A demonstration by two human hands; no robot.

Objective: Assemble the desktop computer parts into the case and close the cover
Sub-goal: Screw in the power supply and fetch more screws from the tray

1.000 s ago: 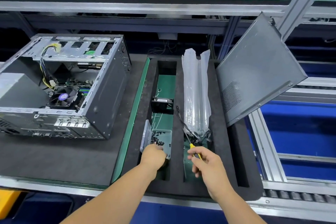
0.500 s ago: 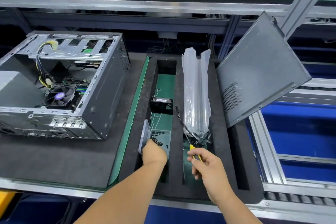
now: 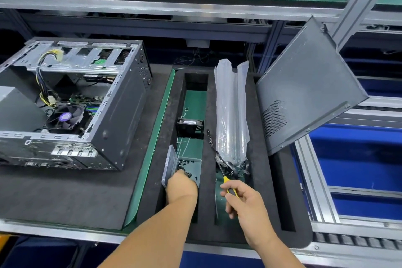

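The left hand (image 3: 182, 187) reaches into the clear plastic screw box (image 3: 191, 164); its fingers are hidden, so its grasp cannot be determined. The right hand (image 3: 245, 200) pinches the yellow-handled screwdriver (image 3: 228, 186) above a foam tray slot (image 3: 219, 202). The open black steel computer case (image 3: 71, 106) lies well apart to the left, its grey side cover panel (image 3: 309, 89) propped tilted on the right. Labels are unreadable.
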